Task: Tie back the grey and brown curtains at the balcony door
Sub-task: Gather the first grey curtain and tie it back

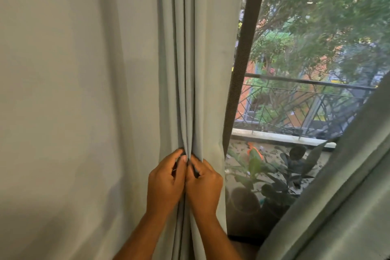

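The grey curtain [196,59] is seen gathered into narrow upright pleats at the left edge of the balcony door, with the brown curtain [242,53] showing as a dark strip just behind its right edge, and a second grey panel [348,186] is drawn aside at lower right. The pleats are pinched together at mid-height by the left hand [166,181] and right hand [203,183], which touch. Their fingers [179,155] are closed tightly on the folds, probably so the bundle is kept compact for tying; no tie-back is visible.
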